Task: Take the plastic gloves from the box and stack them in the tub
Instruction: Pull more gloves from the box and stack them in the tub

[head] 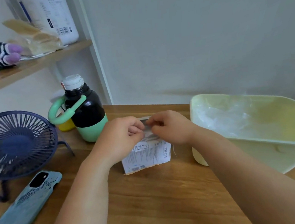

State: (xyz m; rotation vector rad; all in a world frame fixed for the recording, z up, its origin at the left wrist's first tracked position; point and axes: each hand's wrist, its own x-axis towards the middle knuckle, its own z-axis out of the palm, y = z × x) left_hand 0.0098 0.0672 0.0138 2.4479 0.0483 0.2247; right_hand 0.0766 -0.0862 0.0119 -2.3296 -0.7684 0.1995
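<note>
Two hands meet at the top opening of one small white printed cardboard box, which stands upright at frame centre on the wooden surface. The left hand and the right hand each have fingers curled inward, pinching a thin grey-clear plastic glove film at that opening. Whether one glove or several is pinched cannot be told. One pale green plastic tub stands just beside the box at frame right, its long axis running toward the right edge. The right hand is nearer the tub, so the transfer is probably a short rightward carry. Clear gloves lie crumpled in the tub's left end; their number cannot be counted.
</note>
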